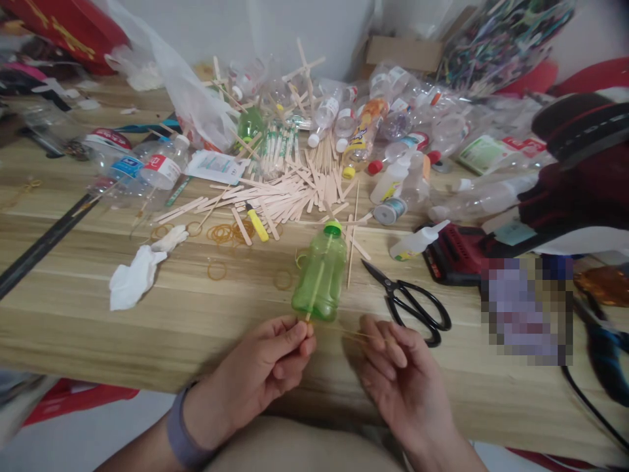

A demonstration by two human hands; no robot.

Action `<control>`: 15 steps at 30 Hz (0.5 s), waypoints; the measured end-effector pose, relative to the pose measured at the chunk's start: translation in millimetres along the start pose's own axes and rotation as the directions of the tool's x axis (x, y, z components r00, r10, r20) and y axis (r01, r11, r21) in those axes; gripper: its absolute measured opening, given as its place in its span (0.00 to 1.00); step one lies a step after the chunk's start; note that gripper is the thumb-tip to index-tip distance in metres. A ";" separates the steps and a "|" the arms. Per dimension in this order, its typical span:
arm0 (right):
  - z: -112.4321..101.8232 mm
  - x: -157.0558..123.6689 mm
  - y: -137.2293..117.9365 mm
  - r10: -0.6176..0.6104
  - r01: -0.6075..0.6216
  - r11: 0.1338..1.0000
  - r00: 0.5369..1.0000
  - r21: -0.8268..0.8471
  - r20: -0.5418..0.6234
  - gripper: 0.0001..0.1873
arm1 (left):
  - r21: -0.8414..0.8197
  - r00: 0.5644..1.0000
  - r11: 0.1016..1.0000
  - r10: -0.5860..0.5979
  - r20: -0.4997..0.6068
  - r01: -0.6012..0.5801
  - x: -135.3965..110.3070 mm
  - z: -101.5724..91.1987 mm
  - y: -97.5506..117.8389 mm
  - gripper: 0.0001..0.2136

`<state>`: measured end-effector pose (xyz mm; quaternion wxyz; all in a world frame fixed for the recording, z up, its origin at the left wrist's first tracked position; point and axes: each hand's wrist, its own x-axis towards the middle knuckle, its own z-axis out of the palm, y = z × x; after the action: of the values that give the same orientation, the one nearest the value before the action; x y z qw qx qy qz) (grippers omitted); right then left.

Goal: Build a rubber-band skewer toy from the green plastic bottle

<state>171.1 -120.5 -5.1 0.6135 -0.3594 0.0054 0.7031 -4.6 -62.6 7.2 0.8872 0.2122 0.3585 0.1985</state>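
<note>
A green plastic bottle (318, 278) with a bright green cap lies on the table, cap pointing away from me. A thin wooden stick (309, 316) runs lengthwise through it and pokes out of its base. My left hand (275, 357) is closed, pinching the stick's near end between thumb and fingers. From there a thin rubber band (350, 332) stretches to the right. Its other end is caught in the closed fingers of my right hand (400, 370). Beyond the cap, flat wooden sticks (363, 224) lie crosswise; whether they are fixed to the bottle I cannot tell.
Black scissors (417, 305) lie right of the bottle, near a glue bottle (415, 244) and a red-and-black power tool (455, 252). Craft sticks (275, 193), a yellow-handled tool (258, 225) and loose rubber bands (227, 231) lie beyond. Clear bottles (445, 134) crowd the back; crumpled tissue (132, 278) lies left.
</note>
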 end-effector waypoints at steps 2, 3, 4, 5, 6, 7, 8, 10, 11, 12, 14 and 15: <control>-2.3 -1.2 -3.1 0.104 -0.097 0.985 0.993 -0.141 0.048 0.27 | -0.033 0.999 0.999 0.017 -0.027 -0.018 -0.9 0.9 0.7 0.17; -3.0 -1.9 -4.5 0.184 -0.164 0.951 0.981 -0.263 0.053 0.27 | -0.035 0.998 0.999 0.036 -0.047 -0.038 -1.6 1.7 1.0 0.17; -3.2 -2.6 -6.0 0.266 -0.227 0.883 0.963 -0.410 0.039 0.27 | -0.029 0.996 0.998 0.056 -0.068 -0.058 -2.4 2.7 1.1 0.17; -2.7 -3.2 -7.5 0.339 -0.273 0.782 0.941 -0.560 0.014 0.25 | -0.017 0.994 0.997 0.073 -0.085 -0.075 -3.3 4.0 1.1 0.18; -1.5 -3.5 -9.2 0.392 -0.292 0.656 0.920 -0.695 -0.016 0.24 | -0.002 0.992 0.997 0.083 -0.093 -0.083 -4.2 5.4 0.9 0.18; 0.7 -3.6 -10.8 0.425 -0.285 0.519 0.904 -0.806 -0.046 0.24 | 0.016 0.992 0.997 0.083 -0.095 -0.082 -4.8 6.8 0.6 0.18; 3.6 -3.2 -12.2 0.437 -0.257 0.390 0.897 -0.884 -0.068 0.24 | 0.032 0.992 0.997 0.079 -0.097 -0.076 -5.1 7.9 0.0 0.18; 10.8 -1.0 -13.9 0.414 -0.174 0.240 0.908 -0.955 -0.061 0.20 | 0.062 0.990 0.995 0.081 -0.115 -0.074 -4.8 9.0 -1.6 0.19; 14.5 0.8 -13.7 0.394 -0.135 0.237 0.919 -0.962 -0.032 0.16 | 0.083 0.988 0.994 0.088 -0.127 -0.078 -4.3 8.8 -2.6 0.19; 17.9 3.0 -12.8 0.379 -0.101 0.279 0.925 -0.955 0.013 0.12 | 0.110 0.986 0.990 0.098 -0.138 -0.083 -3.6 8.0 -3.7 0.19; 22.6 7.8 -8.5 0.363 -0.063 0.431 0.925 -0.900 0.109 0.16 | 0.185 0.982 0.978 0.124 -0.142 -0.097 -2.8 5.4 -5.6 0.18; 23.9 10.0 -5.2 0.349 -0.062 0.504 0.927 -0.862 0.138 0.22 | 0.234 0.982 0.967 0.136 -0.133 -0.103 -2.7 3.9 -6.3 0.18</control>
<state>163.8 -99.9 9.7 0.2666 -0.4982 -0.3833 0.7306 -2.4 -70.1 7.9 0.8145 0.3177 0.4302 0.2249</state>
